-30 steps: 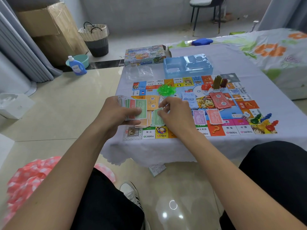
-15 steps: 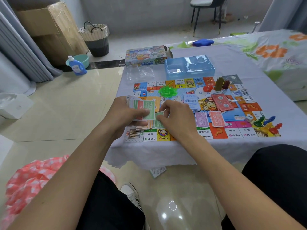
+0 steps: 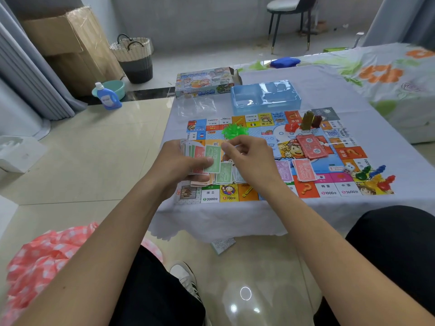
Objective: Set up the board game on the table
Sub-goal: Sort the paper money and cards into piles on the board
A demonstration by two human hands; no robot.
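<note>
Sorting play money over the near left part of the board (image 3: 266,137), itself lying flat on the cloth-covered counter (image 3: 317,90).

Left hand (image 3: 179,165) closing around a fanned wad of notes (image 3: 200,156), the front green one reading "500". Just right of it, right hand (image 3: 249,161) hovering above small note piles (image 3: 223,176) on the board; fingertips pinched together, though whether pinching a note cannot be told.

Farther right, already laid out: green houses (image 3: 235,131) heaped near the board's far edge, purple notes (image 3: 283,170), red notes (image 3: 303,170), a looser red stack (image 3: 312,145), red and dark building pieces (image 3: 306,121) at the far side, a die (image 3: 348,168), and coloured pawns (image 3: 374,176) clustered at the near right corner. Beyond the board, the blue tray (image 3: 266,96) looking emptied and the box (image 3: 204,82) sitting at the counter's far edge.

Judging progress: well past halfway, with board and pieces out; remaining work seeming to be dealing the held notes into piles by colour and tidying stacks.

Reading the near edge, left to right: "2000分", "700分", "1000分", "3600分"; also "韩国" and "中国". Far-edge squares showing "2200", "3000", upside down. Box title too blurred for reading.
</note>
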